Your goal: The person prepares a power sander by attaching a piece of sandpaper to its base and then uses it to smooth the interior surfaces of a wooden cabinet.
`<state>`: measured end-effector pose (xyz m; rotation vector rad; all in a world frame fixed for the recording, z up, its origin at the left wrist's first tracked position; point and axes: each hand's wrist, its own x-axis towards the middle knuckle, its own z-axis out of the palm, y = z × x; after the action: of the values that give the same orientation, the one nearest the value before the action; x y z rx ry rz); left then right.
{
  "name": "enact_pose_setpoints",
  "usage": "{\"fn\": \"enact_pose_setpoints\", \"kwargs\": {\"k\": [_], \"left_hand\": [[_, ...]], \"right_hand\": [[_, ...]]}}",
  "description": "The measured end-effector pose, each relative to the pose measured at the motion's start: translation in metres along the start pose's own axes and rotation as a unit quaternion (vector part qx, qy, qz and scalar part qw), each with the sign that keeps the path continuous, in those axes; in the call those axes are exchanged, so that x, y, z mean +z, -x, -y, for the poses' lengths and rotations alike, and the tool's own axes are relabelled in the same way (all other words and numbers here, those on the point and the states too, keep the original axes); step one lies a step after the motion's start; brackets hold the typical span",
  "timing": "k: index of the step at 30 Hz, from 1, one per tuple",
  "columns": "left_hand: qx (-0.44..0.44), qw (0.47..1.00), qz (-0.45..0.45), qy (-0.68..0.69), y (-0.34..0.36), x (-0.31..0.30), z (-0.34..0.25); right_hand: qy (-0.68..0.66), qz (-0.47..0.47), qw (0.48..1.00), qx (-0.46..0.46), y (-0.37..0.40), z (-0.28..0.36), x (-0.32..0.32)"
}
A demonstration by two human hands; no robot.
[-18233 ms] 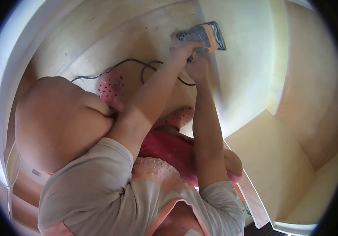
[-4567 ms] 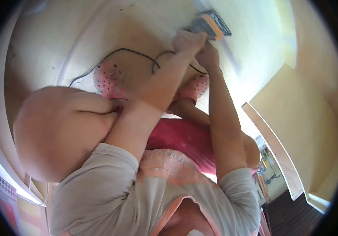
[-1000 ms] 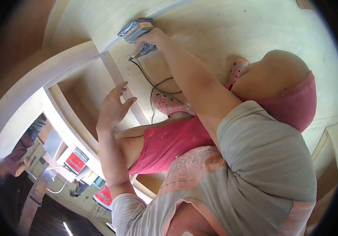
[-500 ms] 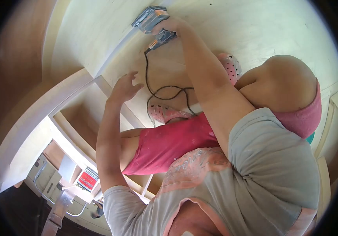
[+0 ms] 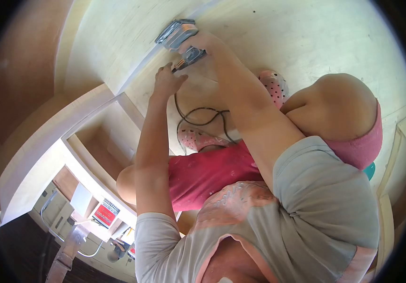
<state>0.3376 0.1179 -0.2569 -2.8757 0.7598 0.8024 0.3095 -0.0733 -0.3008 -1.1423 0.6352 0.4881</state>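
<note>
My right hand [image 5: 198, 41] is wrapped round the body of a grey and orange electric sander [image 5: 179, 35]. Its flat pad lies against the pale wooden panel [image 5: 113, 42], close to the seam where panel and floor meet. My left hand [image 5: 169, 81] is raised just below the sander's handle end, thumb spread from the fingers, its fingertips right at the start of the black power cord [image 5: 204, 109]. From there the cord runs down in loops beside my pink, holed shoe [image 5: 194, 137].
To the left stands a pale wooden frame with open compartments [image 5: 101, 137] and a curved edge [image 5: 47, 137]. A red box [image 5: 104, 214] sits in a lower compartment. My bent knee [image 5: 339, 108] and other shoe [image 5: 273, 87] are at the right.
The sander in my right hand has moved slightly down and left along the seam. My left hand has risen to the right, from beside the frame to the cord end of the sander.
</note>
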Motion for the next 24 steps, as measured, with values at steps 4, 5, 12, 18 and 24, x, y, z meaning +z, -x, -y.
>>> {"fn": "enact_pose_setpoints", "kwargs": {"k": [4, 5, 12, 18, 24], "left_hand": [[-0.008, 0.989, 0.107, 0.107, -0.031, 0.01, -0.03], [0.001, 0.988, 0.099, 0.117, -0.035, 0.014, -0.037], [0.03, 0.988, 0.106, 0.112, -0.045, -0.001, -0.068], [0.046, 0.984, 0.138, 0.099, -0.047, -0.008, -0.058], [0.052, 0.978, 0.137, 0.149, -0.046, 0.021, -0.027]], "right_hand": [[-0.026, -0.024, 0.999, -0.007, -0.017, -0.01, -0.037], [-0.037, -0.029, 0.999, 0.001, -0.014, -0.008, -0.049], [-0.089, 0.017, 0.996, -0.018, 0.007, 0.007, -0.083], [-0.006, 0.07, 0.997, -0.009, -0.031, -0.017, -0.044], [0.102, 0.057, 0.993, -0.013, -0.001, 0.005, -0.02]]}}
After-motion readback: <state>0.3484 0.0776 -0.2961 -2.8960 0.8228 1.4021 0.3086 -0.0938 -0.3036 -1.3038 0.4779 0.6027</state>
